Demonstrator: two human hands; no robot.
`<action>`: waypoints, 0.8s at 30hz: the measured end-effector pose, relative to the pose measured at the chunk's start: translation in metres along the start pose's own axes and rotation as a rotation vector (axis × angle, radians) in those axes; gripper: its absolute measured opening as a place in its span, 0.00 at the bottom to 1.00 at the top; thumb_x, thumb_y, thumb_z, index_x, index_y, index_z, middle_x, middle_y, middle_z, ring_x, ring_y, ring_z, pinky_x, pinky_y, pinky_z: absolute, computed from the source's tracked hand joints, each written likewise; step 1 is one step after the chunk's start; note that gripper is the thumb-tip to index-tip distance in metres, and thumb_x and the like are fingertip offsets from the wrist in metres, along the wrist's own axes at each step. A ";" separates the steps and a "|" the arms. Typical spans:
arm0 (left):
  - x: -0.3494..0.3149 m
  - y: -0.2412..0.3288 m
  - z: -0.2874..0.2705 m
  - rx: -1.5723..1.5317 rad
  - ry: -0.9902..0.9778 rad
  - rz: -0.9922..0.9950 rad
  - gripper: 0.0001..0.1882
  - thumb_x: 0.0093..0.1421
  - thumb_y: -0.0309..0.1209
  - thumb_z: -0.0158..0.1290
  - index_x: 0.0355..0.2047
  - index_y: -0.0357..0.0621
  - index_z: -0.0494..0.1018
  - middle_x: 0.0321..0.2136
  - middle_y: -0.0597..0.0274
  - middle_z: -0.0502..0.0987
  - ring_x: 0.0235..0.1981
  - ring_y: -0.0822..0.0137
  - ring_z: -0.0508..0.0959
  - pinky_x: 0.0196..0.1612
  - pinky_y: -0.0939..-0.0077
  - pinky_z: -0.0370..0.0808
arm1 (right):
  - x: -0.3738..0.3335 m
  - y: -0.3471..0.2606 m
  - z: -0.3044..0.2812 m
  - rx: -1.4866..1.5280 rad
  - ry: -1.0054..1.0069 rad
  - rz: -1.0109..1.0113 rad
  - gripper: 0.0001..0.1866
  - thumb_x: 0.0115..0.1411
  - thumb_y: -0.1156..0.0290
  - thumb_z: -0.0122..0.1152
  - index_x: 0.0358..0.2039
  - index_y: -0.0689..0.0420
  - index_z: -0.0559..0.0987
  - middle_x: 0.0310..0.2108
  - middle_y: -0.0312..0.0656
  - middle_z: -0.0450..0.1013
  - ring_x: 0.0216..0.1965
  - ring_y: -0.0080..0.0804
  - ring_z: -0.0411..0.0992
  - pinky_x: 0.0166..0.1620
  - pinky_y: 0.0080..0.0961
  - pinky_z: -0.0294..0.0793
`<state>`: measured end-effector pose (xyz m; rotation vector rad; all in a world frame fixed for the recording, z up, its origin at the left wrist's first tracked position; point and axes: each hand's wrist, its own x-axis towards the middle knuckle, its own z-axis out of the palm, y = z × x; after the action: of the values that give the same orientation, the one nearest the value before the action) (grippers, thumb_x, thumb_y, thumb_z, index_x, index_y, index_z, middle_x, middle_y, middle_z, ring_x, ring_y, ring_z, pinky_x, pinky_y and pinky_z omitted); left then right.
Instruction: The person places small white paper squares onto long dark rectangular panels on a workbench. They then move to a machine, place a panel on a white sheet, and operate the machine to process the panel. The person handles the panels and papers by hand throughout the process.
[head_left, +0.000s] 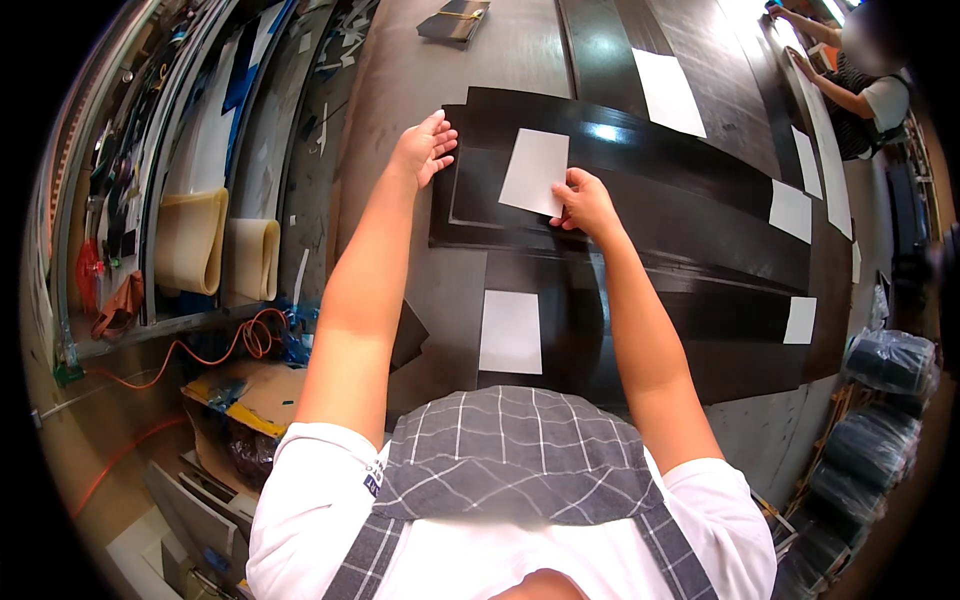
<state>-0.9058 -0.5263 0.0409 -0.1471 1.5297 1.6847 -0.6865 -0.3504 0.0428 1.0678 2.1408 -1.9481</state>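
While the right hand pinches a smooth, four-sided white card between thumb and fingers at one o'clock, above glossy black sheets, the left hand, at eleven o'clock, has its fingers loosely parted at the sheets' edge; whether it touches them I cannot tell. Toward nine o'clock, a metal rack holds jumbled tools and two folded, translucent cream sheets. At eight, a torn cardboard box shows crinkled dark plastic. At four, clear film wraps dark rolls.
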 end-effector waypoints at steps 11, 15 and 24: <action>0.017 0.006 0.017 0.338 -0.168 -0.094 0.27 0.62 0.56 0.38 0.41 0.45 0.70 0.36 0.62 0.74 0.38 0.67 0.73 0.43 0.69 0.70 | 0.034 -0.017 0.039 -0.014 -0.017 -0.128 0.10 0.56 0.72 0.56 0.25 0.67 0.75 0.18 0.42 0.73 0.16 0.27 0.73 0.19 0.22 0.72; 0.012 -0.001 0.015 0.300 -0.245 -0.067 0.30 0.63 0.58 0.34 0.44 0.42 0.66 0.37 0.57 0.74 0.35 0.65 0.76 0.39 0.69 0.74 | 0.036 -0.016 0.042 -0.017 -0.001 -0.146 0.10 0.56 0.71 0.55 0.26 0.67 0.75 0.18 0.42 0.73 0.16 0.27 0.73 0.20 0.21 0.71; 0.011 -0.009 0.012 0.348 -0.241 0.022 0.28 0.64 0.57 0.34 0.44 0.46 0.67 0.32 0.62 0.75 0.32 0.69 0.76 0.35 0.73 0.73 | 0.038 -0.007 0.040 0.061 -0.035 -0.136 0.10 0.58 0.71 0.55 0.28 0.66 0.76 0.18 0.41 0.73 0.16 0.25 0.73 0.19 0.20 0.70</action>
<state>-0.9022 -0.5111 0.0306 0.2483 1.6138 1.3700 -0.7350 -0.3692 0.0225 0.9117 2.2038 -2.0854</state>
